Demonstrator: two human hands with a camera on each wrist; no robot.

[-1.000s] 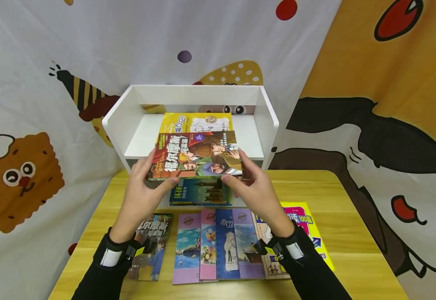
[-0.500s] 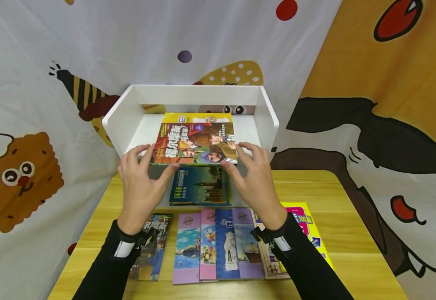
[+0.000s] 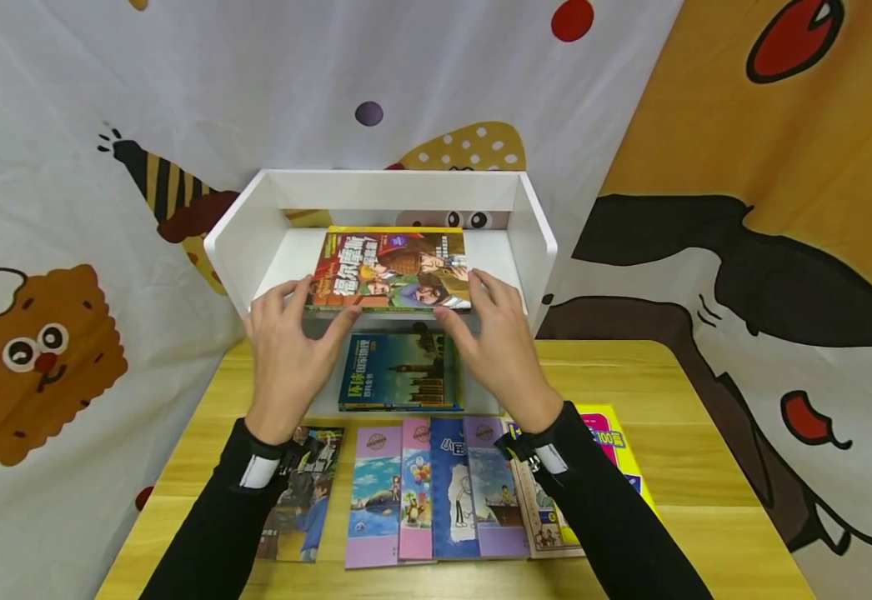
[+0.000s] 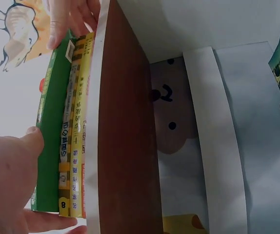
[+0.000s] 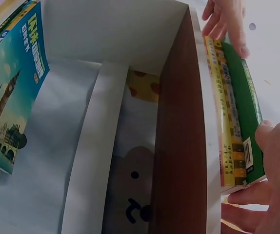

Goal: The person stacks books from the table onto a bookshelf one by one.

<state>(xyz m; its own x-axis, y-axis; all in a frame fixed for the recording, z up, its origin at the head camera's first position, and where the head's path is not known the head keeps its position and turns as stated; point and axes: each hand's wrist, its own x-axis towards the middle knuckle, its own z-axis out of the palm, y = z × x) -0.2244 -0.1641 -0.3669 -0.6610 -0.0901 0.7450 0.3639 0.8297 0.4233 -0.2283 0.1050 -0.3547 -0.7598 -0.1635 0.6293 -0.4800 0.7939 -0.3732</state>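
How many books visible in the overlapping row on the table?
6: from left, a lilac book, pink book, blue book, second lilac book, beige book, yellow book. More may be hidden underneath.

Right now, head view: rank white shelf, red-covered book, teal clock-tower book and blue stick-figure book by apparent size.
1. White shelf
2. Red-covered book
3. Teal clock-tower book
4. Blue stick-figure book, partly covered

Real sizes may differ: distances to the camera vary.

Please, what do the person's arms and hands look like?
Long black sleeves cover both arms. The left hand and right hand are bare, without gloves. Each arm has a white rectangular patch and a small dark device near the hand.
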